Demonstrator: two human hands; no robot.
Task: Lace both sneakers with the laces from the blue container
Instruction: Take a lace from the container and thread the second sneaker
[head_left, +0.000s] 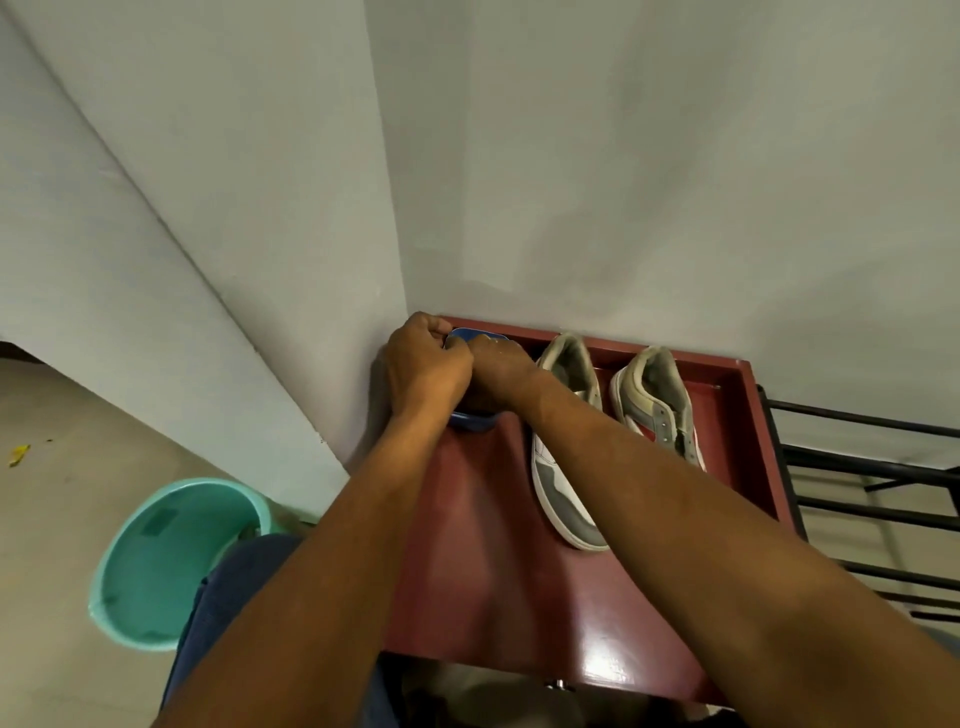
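Pinching the blue container (472, 420) at the far left corner of the tabletop (493, 571), the left hand (423, 364) curls tight; the right hand (501, 371) covers it, grip hidden. A jerk could spill it toward the sneaker (563, 467).

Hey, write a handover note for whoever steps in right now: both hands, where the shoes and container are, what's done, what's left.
Left hand: fingers curled on the far edge of the blue container.
Right hand: lies over the container, fingers hidden.
The container sits in the far left corner of the red table. The left sneaker and right sneaker stand beside it, heels to the wall.
Done: nothing laced; no laces in view.
Left: take the laces out, lace both sneakers.
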